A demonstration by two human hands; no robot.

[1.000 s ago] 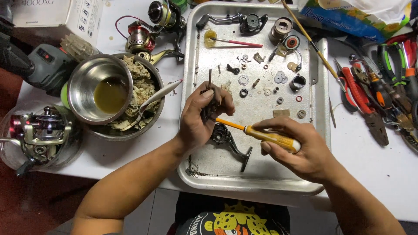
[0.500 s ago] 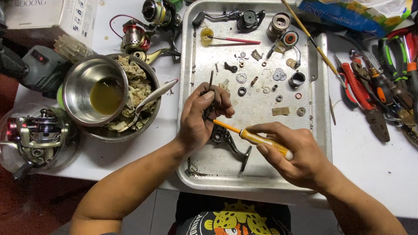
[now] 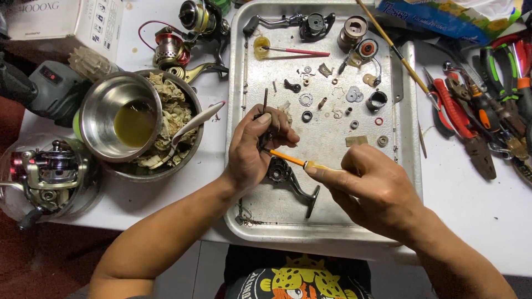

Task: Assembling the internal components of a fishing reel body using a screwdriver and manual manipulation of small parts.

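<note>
Gripping a small dark reel part [image 3: 265, 130] between thumb and curled fingers, the left hand [image 3: 256, 147] holds it just above the bare metal of the steel tray [image 3: 332, 216], with a thin dark shaft sticking up past the thumb. The right hand [image 3: 372, 191] is clenched around the yellow handle of a small screwdriver [image 3: 296, 162], whose orange shank runs leftward so that the tip meets the part under the left fingers. By the look of it the step in hand is driving or loosening a tiny screw on that part; whether the tip is seated in a screw head cannot be told, since the fingers hide the contact.

A black reel handle arm [image 3: 293, 182] lies on the tray just below the left hand, touching neither tool nor part as far as can be seen. Higher on the tray sit scattered washers, rings and small fittings [image 3: 306, 99], a red-handled brush [image 3: 293, 51] and a spool [image 3: 354, 29], all well apart from the hands. Left of the tray stands a steel bowl of yellowish liquid [image 3: 119, 122] nested in a larger bowl of rags, and pliers [image 3: 463, 119] lie off to the right.

The next move seems to call for keeping the part steady in the left grasp while the right wrist turns the tool squarely, so the tip does not slip off something this small
</note>
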